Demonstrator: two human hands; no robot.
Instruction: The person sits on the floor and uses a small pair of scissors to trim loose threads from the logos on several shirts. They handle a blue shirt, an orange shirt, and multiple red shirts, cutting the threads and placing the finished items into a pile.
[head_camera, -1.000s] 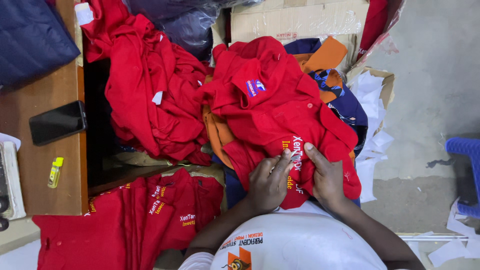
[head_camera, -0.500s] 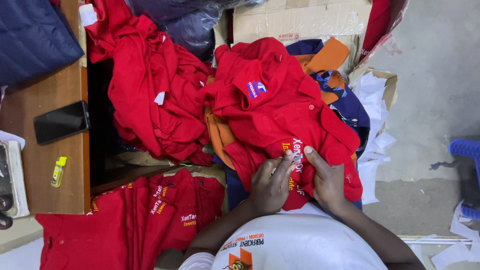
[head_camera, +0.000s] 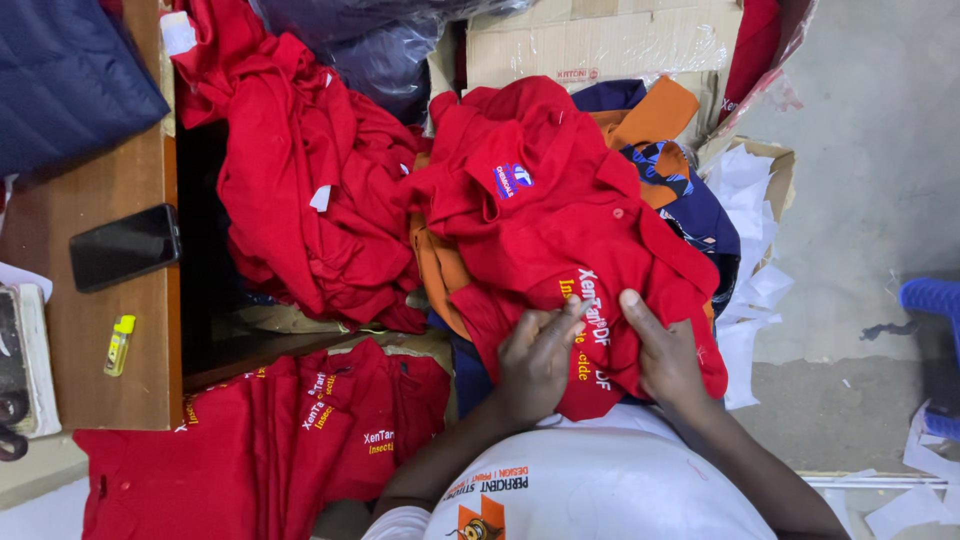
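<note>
Two hands on one red polo shirt (head_camera: 560, 250) lying on top of the garment heap in front of the person. Left hand (head_camera: 535, 360) pinches the printed fabric with curled fingers; right hand (head_camera: 665, 355) lies flat, thumb pressing the cloth — both gripping the shirt. One more pile of red shirts (head_camera: 300, 200) hangs off the wooden table (head_camera: 100, 350); one folded red stack (head_camera: 270, 450) sits below. On the table — one black phone (head_camera: 125, 247), one yellow lighter (head_camera: 119, 345). One cardboard box (head_camera: 600, 45) behind. Against the earlier frame: hands and shirt unchanged, only the view shifted slightly.
</note>
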